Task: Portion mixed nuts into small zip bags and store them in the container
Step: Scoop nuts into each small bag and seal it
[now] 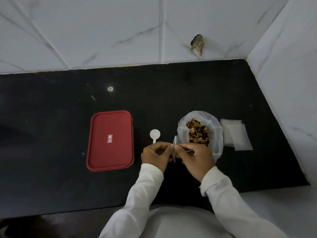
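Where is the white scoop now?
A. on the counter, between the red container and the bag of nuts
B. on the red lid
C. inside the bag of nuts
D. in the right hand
A: the white scoop lies on the counter, red container left of it, bag of nuts right.

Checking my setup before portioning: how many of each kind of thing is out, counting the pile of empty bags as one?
Red lidded container: 1
White scoop: 1
Open bag of nuts: 1
Pile of empty zip bags: 1
Held zip bag: 1
Total: 5
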A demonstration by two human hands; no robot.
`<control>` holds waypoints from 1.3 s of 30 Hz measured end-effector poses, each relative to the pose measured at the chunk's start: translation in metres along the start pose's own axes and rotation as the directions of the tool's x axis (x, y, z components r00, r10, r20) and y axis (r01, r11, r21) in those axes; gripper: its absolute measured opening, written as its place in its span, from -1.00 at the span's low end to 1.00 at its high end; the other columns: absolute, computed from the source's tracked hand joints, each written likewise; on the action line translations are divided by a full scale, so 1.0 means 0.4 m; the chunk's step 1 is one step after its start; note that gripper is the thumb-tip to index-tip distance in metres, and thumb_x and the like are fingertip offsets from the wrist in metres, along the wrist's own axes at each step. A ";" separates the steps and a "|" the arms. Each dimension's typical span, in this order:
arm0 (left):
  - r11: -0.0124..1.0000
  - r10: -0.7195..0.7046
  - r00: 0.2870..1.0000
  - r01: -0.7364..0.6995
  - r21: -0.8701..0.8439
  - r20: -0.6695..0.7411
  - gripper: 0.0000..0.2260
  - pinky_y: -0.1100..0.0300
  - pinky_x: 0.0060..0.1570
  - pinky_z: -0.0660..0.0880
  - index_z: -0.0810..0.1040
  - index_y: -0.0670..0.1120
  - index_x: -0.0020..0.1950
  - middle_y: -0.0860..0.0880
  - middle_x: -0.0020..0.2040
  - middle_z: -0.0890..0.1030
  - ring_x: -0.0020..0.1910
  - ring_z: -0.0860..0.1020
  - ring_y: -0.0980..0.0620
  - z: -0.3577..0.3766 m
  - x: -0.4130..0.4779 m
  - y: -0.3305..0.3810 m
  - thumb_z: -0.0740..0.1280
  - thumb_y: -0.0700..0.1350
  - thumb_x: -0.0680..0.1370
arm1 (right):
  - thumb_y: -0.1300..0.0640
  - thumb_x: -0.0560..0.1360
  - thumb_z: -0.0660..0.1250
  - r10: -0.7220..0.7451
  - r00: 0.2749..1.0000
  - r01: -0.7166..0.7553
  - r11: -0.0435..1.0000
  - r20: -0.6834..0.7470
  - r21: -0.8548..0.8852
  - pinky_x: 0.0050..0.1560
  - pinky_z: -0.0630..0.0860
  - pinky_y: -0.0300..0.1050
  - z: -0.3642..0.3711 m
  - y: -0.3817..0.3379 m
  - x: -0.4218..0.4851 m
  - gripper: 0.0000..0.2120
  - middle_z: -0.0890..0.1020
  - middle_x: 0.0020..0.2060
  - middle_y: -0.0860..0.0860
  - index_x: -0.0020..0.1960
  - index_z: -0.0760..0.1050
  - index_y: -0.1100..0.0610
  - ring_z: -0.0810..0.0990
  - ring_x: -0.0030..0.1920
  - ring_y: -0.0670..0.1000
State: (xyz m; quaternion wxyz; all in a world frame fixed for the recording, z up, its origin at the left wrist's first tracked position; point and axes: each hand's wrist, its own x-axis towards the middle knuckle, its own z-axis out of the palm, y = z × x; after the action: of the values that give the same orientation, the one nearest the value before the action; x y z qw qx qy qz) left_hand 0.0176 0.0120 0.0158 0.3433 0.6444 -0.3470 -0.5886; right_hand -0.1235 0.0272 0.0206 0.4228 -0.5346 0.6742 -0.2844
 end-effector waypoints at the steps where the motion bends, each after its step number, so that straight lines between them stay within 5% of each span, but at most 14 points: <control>1: 0.999 0.003 1.000 -0.004 0.035 0.005 -0.96 0.08 -0.05 0.65 0.72 -0.03 -0.14 0.01 -0.18 0.71 -0.13 0.69 0.01 -0.001 0.000 0.003 0.48 -0.16 0.47 | -0.07 0.51 0.34 0.009 1.000 -0.009 1.000 -0.001 0.010 -0.09 0.65 -0.02 -0.001 -0.001 0.001 -0.83 0.71 -0.21 -0.17 -0.02 0.68 -0.06 0.68 -0.15 -0.15; 7: 0.980 0.064 0.998 -0.065 0.187 0.013 -0.94 0.12 0.02 0.63 0.72 0.06 -0.17 0.12 -0.23 0.71 -0.17 0.67 0.13 -0.002 0.000 0.011 0.51 -0.11 0.44 | 0.00 0.49 0.37 0.050 0.998 -0.049 0.999 -0.030 0.018 -0.12 0.65 0.00 -0.010 -0.003 0.012 -0.88 0.70 -0.29 -0.15 -0.11 0.67 -0.02 0.68 -0.22 -0.14; 14: 0.919 0.222 0.972 -0.183 0.349 -0.074 -0.92 0.53 -0.21 0.48 0.66 0.04 -0.19 0.17 -0.27 0.65 -0.28 0.61 0.32 0.004 -0.014 0.031 0.49 -0.14 0.46 | 0.08 0.48 0.40 0.082 0.994 -0.084 0.996 -0.069 -0.026 -0.28 0.66 -0.01 -0.010 -0.012 0.018 -0.92 0.67 -0.31 -0.08 -0.18 0.59 0.04 0.68 -0.29 -0.10; 19: 0.876 0.295 0.952 -0.236 0.421 -0.079 -0.95 0.55 -0.25 0.46 0.66 -0.02 -0.14 0.17 -0.25 0.62 -0.29 0.60 0.28 0.000 -0.009 0.033 0.47 -0.17 0.47 | 0.12 0.48 0.40 0.067 0.996 -0.071 0.995 -0.058 -0.064 -0.22 0.66 0.00 -0.029 -0.017 0.017 -0.92 0.66 -0.32 -0.06 -0.18 0.56 0.06 0.67 -0.30 -0.08; 24: 0.645 0.623 0.780 -0.473 0.600 -0.055 -0.93 0.48 -0.31 0.49 0.64 -0.11 -0.18 0.04 -0.29 0.63 -0.36 0.58 0.17 -0.002 0.004 0.014 0.49 -0.24 0.43 | 0.14 0.48 0.39 -0.103 0.985 0.064 0.964 -0.140 -0.258 -0.17 0.58 -0.13 -0.054 -0.023 0.012 -0.93 0.60 -0.31 -0.08 -0.18 0.54 0.08 0.57 -0.28 -0.12; 28: 0.725 0.588 0.809 -0.537 0.432 0.020 -0.92 0.37 -0.16 0.55 0.60 -0.02 -0.05 0.18 -0.13 0.60 -0.17 0.59 0.24 -0.018 0.004 0.031 0.44 -0.12 0.49 | 0.16 0.46 0.40 -0.122 0.988 0.096 0.968 -0.100 -0.231 -0.17 0.56 -0.19 -0.077 -0.035 0.016 -0.96 0.60 -0.30 -0.09 -0.16 0.56 0.11 0.58 -0.26 -0.13; 31: 0.691 0.550 0.759 -0.648 0.321 0.348 -0.37 0.28 0.32 0.40 0.37 0.10 0.41 0.16 0.38 0.42 0.38 0.37 0.23 -0.032 0.007 0.036 0.47 0.20 0.39 | 0.19 0.45 0.41 -0.128 0.991 0.118 0.973 -0.039 -0.196 -0.17 0.55 -0.23 -0.093 -0.050 0.017 -0.96 0.61 -0.30 -0.06 -0.17 0.56 0.12 0.59 -0.25 -0.12; 34: 0.657 0.362 0.749 -0.627 0.418 0.555 0.01 0.15 0.42 0.27 0.02 0.33 0.50 0.21 0.51 0.20 0.50 0.18 0.18 -0.037 0.022 0.039 0.56 0.29 0.22 | 0.22 0.45 0.39 -0.125 0.992 0.121 0.981 -0.020 -0.149 -0.16 0.54 -0.29 -0.101 -0.064 0.020 -0.98 0.63 -0.29 -0.03 -0.16 0.57 0.15 0.60 -0.24 -0.10; 36: 0.669 0.288 0.783 -0.577 0.468 0.552 -0.05 0.07 0.39 0.34 0.04 0.39 0.47 0.18 0.46 0.28 0.44 0.28 0.15 -0.032 0.036 0.039 0.56 0.23 0.26 | 0.22 0.46 0.39 -0.113 0.993 0.110 0.987 -0.022 -0.117 -0.15 0.55 -0.31 -0.105 -0.068 0.023 -0.98 0.64 -0.27 -0.03 -0.15 0.56 0.15 0.61 -0.24 -0.11; 39: 0.703 0.311 0.829 -0.530 0.474 0.465 -0.31 0.07 0.35 0.41 0.30 0.15 0.44 0.12 0.34 0.43 0.29 0.40 0.17 -0.018 0.048 0.033 0.54 0.03 0.40 | 0.20 0.47 0.39 -0.103 0.994 0.101 0.992 -0.034 -0.073 -0.18 0.54 -0.39 -0.110 -0.069 0.026 -0.96 0.64 -0.27 -0.05 -0.15 0.55 0.13 0.61 -0.24 -0.15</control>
State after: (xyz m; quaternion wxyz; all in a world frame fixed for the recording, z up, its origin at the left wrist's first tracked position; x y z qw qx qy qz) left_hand 0.0256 -0.0108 0.0176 0.1874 0.5038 -0.7058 -0.4613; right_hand -0.1494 0.0069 0.0622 0.3756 -0.5775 0.6636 -0.2917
